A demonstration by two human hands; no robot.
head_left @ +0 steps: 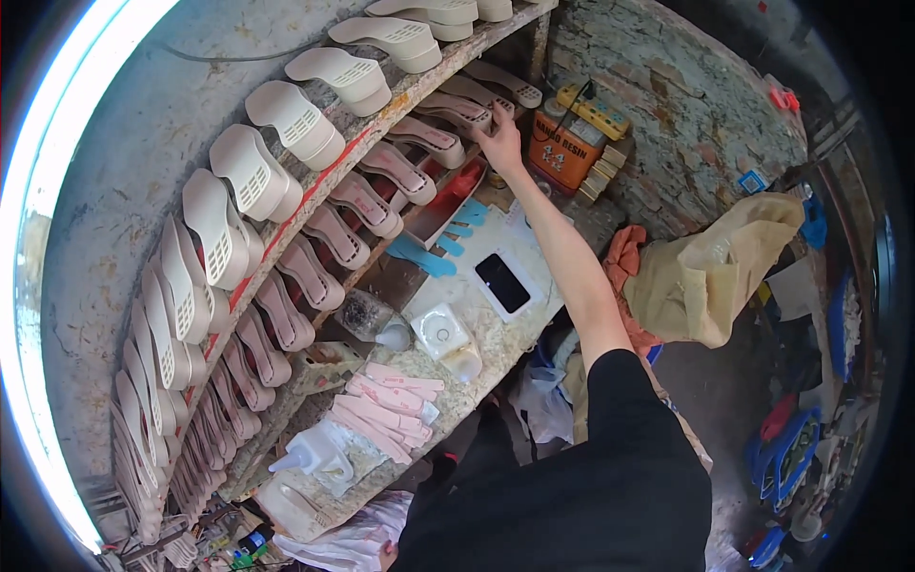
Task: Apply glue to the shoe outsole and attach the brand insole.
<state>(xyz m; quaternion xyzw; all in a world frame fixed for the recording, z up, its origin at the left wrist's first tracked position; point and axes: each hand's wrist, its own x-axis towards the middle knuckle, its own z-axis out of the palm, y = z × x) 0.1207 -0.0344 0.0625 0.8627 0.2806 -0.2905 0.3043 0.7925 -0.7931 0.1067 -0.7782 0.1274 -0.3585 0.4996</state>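
A: What's the right hand (502, 143) doing?

B: Arm stretched out from the lower edge, black sleeve up to the elbow. Hand's at the lower shelf (381, 250), fingers curled onto the toe end of a pinkish-beige shoe sole (459, 111). Looks like a loose grasp, but can't tell how firmly it has hold.

A: And the left?

B: Barely seen. Just a bit of hand (387, 555) at the bottom edge, touching a white plastic bag (338, 543). Can't tell if open or closed.

A: Where's that sole w/ respect to the rest?

B: In a row of same-coloured soles leaning along the lower shelf, near its far end. Upper shelf (419, 81) above carries bigger white soles (295, 119), treads facing out.

A: Below the shelves?

B: Speckled workbench (496, 334). On it: black phone (502, 282) on a white tray, blue insole cutouts (424, 255), stack of pink insoles (386, 410), white squeeze bottle (315, 453). Orange tin (564, 153) just right of the hand, by the brick wall.
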